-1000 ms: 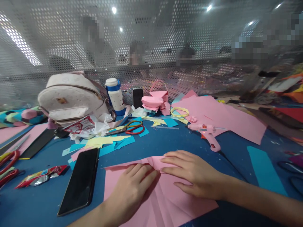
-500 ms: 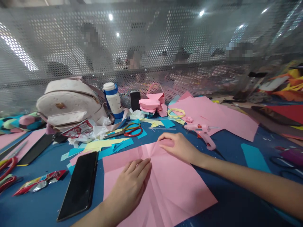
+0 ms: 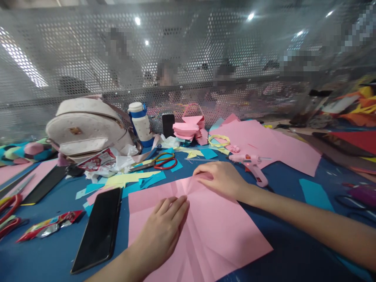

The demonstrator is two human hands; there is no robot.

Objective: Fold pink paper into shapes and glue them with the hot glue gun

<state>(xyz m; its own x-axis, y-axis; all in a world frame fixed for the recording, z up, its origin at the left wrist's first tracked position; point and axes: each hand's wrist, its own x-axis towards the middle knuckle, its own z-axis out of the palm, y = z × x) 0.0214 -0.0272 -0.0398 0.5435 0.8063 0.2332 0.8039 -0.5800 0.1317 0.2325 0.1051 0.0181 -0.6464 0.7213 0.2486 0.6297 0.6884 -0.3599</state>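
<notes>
The left hand presses pink paper, fingers close together; the right hand pinches its twelve-o'clock edge.

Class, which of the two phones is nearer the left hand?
The phone lying flat on the blue table, left of the left hand. The other phone stands upright at the back, beside the white bottle.

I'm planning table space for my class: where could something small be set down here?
Bare table shows in front of the red wrapper, left of the big phone, and between the glue gun and blue strip. Crowded: behind the big phone, with scraps, scissors and backpack; also the pink sheet, where the left hand and right hand are.
</notes>
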